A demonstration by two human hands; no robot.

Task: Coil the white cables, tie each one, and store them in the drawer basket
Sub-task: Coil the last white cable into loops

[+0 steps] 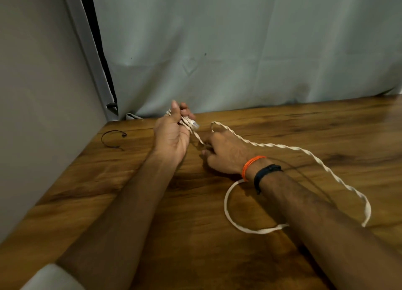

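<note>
Head: left hand grips white cable.

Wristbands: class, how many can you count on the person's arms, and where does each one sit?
2, both on the right wrist: an orange band nearer the hand, and a black band just behind it, towards the elbow. The left wrist shows none.

The cable loops across the surface at right of centre; a thin tie, perhaps wire, lies at middle left near the wall.
</note>
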